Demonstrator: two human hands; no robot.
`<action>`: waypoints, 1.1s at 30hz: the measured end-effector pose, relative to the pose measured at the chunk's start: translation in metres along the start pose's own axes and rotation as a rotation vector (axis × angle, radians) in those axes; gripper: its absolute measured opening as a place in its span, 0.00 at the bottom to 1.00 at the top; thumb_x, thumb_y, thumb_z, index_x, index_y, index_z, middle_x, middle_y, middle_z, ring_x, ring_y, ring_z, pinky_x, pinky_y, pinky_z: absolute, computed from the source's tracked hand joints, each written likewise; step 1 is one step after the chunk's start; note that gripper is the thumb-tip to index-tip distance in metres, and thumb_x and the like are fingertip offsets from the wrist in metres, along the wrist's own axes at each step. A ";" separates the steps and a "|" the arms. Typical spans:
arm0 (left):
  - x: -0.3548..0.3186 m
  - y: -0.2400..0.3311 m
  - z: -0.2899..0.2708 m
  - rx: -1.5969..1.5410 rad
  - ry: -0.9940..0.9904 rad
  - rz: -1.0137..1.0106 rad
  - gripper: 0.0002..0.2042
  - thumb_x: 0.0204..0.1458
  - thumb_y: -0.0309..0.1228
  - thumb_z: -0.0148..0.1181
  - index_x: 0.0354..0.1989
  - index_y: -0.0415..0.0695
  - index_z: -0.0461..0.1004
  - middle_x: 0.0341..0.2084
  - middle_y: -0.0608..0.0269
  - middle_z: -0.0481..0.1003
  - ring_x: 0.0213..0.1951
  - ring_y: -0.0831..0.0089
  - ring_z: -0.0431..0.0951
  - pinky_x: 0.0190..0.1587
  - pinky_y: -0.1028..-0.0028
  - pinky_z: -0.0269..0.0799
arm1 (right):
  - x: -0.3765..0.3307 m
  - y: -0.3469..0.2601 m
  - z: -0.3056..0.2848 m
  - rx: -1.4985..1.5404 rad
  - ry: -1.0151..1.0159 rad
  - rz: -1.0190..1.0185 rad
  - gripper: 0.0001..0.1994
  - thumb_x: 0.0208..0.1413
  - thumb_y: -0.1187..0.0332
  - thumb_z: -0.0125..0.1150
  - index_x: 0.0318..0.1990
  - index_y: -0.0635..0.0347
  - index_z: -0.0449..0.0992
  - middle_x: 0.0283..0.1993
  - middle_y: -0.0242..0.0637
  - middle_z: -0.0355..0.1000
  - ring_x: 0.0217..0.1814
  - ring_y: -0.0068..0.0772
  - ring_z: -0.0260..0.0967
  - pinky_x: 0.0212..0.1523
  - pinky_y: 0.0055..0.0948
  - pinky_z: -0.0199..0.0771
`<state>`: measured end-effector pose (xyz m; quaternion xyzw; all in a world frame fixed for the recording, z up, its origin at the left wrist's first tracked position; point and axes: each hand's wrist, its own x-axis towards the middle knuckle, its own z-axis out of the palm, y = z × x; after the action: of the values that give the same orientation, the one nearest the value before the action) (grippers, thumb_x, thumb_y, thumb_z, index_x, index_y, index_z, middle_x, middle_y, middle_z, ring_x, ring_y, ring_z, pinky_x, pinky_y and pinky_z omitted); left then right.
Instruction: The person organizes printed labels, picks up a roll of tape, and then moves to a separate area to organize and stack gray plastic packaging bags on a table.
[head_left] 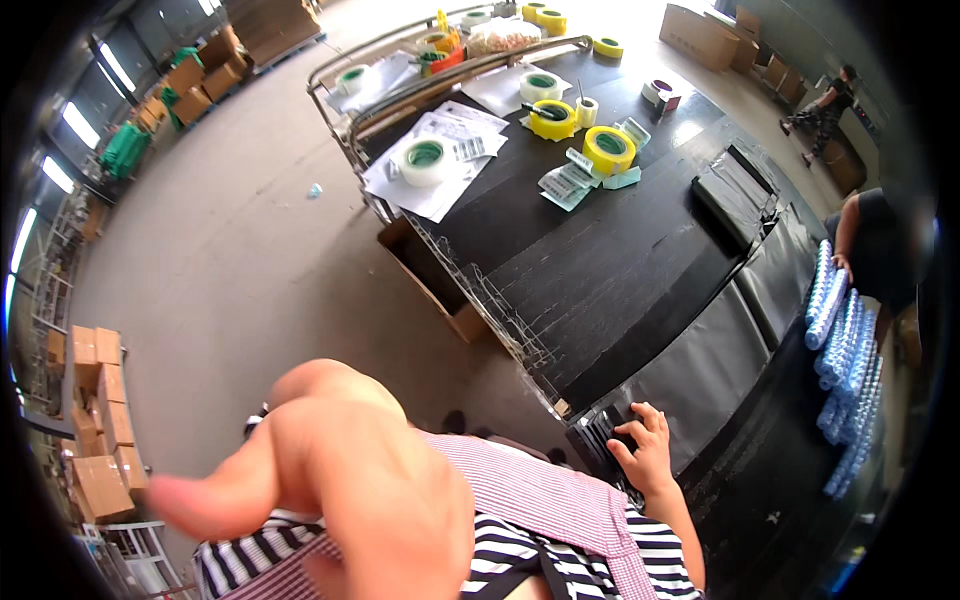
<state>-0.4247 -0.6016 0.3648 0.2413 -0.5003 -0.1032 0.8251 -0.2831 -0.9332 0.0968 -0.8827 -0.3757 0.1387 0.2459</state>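
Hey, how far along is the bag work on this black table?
Done: light blue packets lie stacked along the table's right edge. In hand: the right hand touches a stack of dark bags; the left hand is raised and empty. Left: more dark bags farther back look untouched.

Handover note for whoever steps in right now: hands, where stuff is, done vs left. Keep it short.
Left hand: raised close to the camera, fingers loosely spread, holding nothing.
Right hand: fingers on the near edge of a stack of black bags at the table corner; grip not clear.
More black bags lie further along. Tape rolls and papers sit at the far end; blue packs along the right edge.
Done: no bag lifted off the stack.
Left: bags apparently all still stacked.
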 end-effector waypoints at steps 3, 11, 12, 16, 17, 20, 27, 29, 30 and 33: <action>-0.021 0.017 0.019 -0.455 0.090 0.119 0.48 0.53 0.62 0.58 0.56 0.17 0.64 0.27 0.52 0.75 0.16 0.73 0.67 0.17 0.77 0.63 | 0.014 -0.032 0.019 -0.137 0.077 0.091 0.18 0.40 0.62 0.77 0.32 0.59 0.72 0.61 0.47 0.63 0.68 0.54 0.55 0.72 0.52 0.49; -0.068 0.104 0.005 -0.398 0.047 0.020 0.47 0.52 0.64 0.59 0.53 0.20 0.68 0.30 0.51 0.76 0.21 0.67 0.73 0.22 0.73 0.69 | 0.025 -0.059 0.032 -0.139 0.129 0.281 0.17 0.43 0.62 0.76 0.31 0.63 0.72 0.63 0.53 0.63 0.68 0.58 0.56 0.68 0.47 0.56; -0.072 0.109 0.002 -0.387 0.053 0.031 0.46 0.52 0.65 0.58 0.52 0.20 0.69 0.31 0.49 0.76 0.22 0.66 0.74 0.23 0.72 0.70 | 0.029 -0.064 0.030 -0.136 0.126 0.283 0.17 0.43 0.62 0.76 0.31 0.63 0.72 0.63 0.53 0.63 0.68 0.58 0.56 0.68 0.47 0.56; -0.079 0.121 -0.014 -0.344 0.132 0.060 0.44 0.53 0.65 0.56 0.50 0.23 0.72 0.35 0.43 0.78 0.26 0.60 0.79 0.26 0.69 0.75 | 0.047 -0.067 0.021 -0.168 0.101 0.320 0.14 0.50 0.60 0.70 0.34 0.64 0.78 0.54 0.50 0.70 0.60 0.54 0.64 0.62 0.46 0.63; -0.079 0.119 -0.016 -0.341 0.174 0.078 0.44 0.54 0.65 0.56 0.49 0.24 0.73 0.37 0.42 0.79 0.27 0.58 0.80 0.27 0.68 0.76 | 0.056 -0.066 0.020 -0.127 0.124 0.326 0.14 0.52 0.59 0.68 0.35 0.64 0.79 0.53 0.49 0.71 0.59 0.54 0.65 0.61 0.46 0.63; -0.086 0.111 -0.019 -0.365 0.228 0.151 0.45 0.55 0.64 0.55 0.50 0.20 0.71 0.40 0.38 0.78 0.29 0.56 0.81 0.30 0.66 0.78 | 0.092 -0.065 0.022 -0.096 0.159 0.249 0.16 0.58 0.56 0.63 0.40 0.63 0.79 0.53 0.49 0.71 0.57 0.53 0.67 0.60 0.45 0.65; -0.089 0.135 -0.081 -0.318 0.149 0.161 0.46 0.56 0.64 0.54 0.51 0.18 0.70 0.43 0.35 0.78 0.29 0.55 0.81 0.30 0.67 0.78 | 0.177 -0.067 0.041 -0.045 0.101 0.118 0.20 0.62 0.52 0.59 0.48 0.62 0.78 0.64 0.54 0.66 0.67 0.57 0.62 0.67 0.46 0.61; -0.093 0.142 -0.099 -0.307 0.149 0.161 0.46 0.56 0.64 0.54 0.52 0.18 0.70 0.43 0.34 0.78 0.28 0.56 0.81 0.30 0.67 0.77 | 0.187 -0.068 0.047 -0.039 0.109 0.135 0.21 0.63 0.51 0.57 0.48 0.62 0.78 0.65 0.54 0.65 0.67 0.57 0.61 0.67 0.47 0.60; -0.093 0.142 -0.104 -0.303 0.153 0.165 0.46 0.56 0.64 0.54 0.52 0.18 0.70 0.43 0.34 0.77 0.28 0.56 0.81 0.29 0.67 0.77 | 0.193 -0.068 0.051 -0.032 0.136 0.143 0.23 0.64 0.49 0.56 0.49 0.61 0.78 0.66 0.54 0.64 0.68 0.57 0.60 0.67 0.48 0.60; -0.100 0.157 -0.126 -0.327 0.158 0.167 0.47 0.56 0.64 0.53 0.52 0.17 0.69 0.44 0.34 0.77 0.28 0.56 0.80 0.29 0.68 0.77 | 0.198 -0.066 0.060 -0.048 0.133 0.203 0.24 0.64 0.46 0.54 0.48 0.61 0.78 0.67 0.53 0.62 0.69 0.58 0.58 0.67 0.49 0.59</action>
<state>-0.3732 -0.3884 0.3177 0.0690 -0.4290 -0.0949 0.8956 -0.2141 -0.7292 0.0702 -0.9291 -0.2703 0.0950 0.2337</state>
